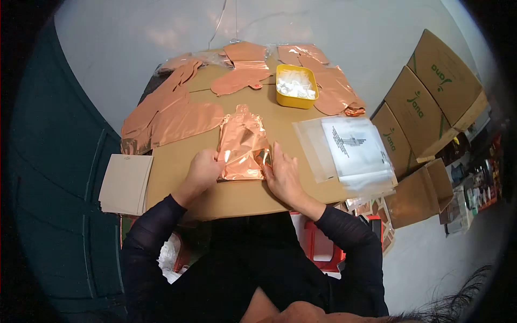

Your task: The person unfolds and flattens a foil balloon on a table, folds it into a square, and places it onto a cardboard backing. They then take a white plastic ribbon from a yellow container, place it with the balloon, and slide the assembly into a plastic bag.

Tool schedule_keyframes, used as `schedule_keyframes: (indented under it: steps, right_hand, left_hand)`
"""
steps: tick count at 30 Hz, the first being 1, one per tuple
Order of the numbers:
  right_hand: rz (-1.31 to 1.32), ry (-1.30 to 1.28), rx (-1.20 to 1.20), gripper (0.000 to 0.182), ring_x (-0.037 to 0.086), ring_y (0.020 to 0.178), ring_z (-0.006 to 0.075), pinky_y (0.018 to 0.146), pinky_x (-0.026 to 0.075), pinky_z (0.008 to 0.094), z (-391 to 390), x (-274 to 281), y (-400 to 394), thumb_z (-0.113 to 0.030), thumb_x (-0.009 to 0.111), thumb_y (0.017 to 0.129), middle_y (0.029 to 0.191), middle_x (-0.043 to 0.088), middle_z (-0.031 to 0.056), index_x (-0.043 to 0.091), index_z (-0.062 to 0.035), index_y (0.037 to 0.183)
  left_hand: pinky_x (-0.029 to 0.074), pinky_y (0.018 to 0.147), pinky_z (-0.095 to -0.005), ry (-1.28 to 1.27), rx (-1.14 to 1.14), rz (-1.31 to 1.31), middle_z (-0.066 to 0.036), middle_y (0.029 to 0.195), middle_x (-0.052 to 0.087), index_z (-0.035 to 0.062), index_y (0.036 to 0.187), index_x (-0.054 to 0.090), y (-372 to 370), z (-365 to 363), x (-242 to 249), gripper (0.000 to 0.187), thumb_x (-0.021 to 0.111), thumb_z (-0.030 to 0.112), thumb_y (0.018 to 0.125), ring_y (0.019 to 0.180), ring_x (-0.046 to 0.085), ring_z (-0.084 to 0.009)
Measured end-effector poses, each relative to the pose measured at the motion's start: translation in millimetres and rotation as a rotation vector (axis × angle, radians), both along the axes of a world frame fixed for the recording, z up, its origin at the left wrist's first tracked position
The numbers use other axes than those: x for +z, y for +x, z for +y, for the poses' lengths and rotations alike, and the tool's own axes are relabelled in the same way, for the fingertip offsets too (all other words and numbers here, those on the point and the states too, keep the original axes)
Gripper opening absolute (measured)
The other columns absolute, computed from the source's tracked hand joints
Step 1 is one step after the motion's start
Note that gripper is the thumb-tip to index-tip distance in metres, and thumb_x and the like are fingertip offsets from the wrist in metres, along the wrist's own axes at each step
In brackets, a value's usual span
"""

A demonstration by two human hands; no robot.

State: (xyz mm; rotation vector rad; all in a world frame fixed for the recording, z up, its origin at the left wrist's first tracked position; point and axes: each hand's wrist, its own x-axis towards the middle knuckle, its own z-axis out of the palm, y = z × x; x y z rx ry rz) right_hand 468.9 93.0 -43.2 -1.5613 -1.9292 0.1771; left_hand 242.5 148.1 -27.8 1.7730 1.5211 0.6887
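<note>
A folded, shiny copper-coloured foil sheet [242, 145] lies on the cardboard-topped table [177, 183] in front of me, crinkled, with a narrow tab at its far end. My left hand [203, 171] is closed at the sheet's lower left edge, thumb and fingers pinching it. Along the lower right edge rests my right hand [284, 175], fingers stretched out and apart, its thumb touching the foil. Flat copper-coloured foil pieces [186, 121] are layered to the left. More such pieces [331, 83] lie at the far right.
A yellow tub [298, 101] holding white bits stands beyond the sheet. Printed clear plastic bags [355, 151] lie at the right, and a stack of beige cards [125, 183] at the left edge. Cardboard boxes [420, 107] stand right of the table. A wall [323, 24] borders the far side.
</note>
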Motion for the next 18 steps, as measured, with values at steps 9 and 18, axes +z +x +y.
schedule_keyframes:
  steps: [9,18]
  right_hand:
    - [0.001,0.009,0.001,0.063,0.058,0.092,0.0398,0.080,0.039,0.0462,1,-5,1,-0.013,0.064,0.085,0.093,0.062,0.0265,0.035,0.0139,0.134]
    - [-0.154,0.084,-0.018,0.064,0.056,0.078,0.0355,0.072,0.038,0.0445,1,-3,-2,-0.016,0.066,0.084,0.085,0.062,0.0218,0.038,0.0130,0.133]
  left_hand:
    - [0.024,0.112,-0.0504,0.819,-0.361,0.501,-0.030,0.146,0.033,-0.0100,0.140,0.033,25,-7,2,0.070,0.060,0.030,0.089,0.137,0.028,-0.0435]
    - [0.008,0.117,-0.0538,0.520,-0.455,0.587,-0.029,0.155,0.016,-0.0080,0.147,0.024,27,9,-25,0.084,0.049,0.051,0.092,0.146,0.008,-0.0433]
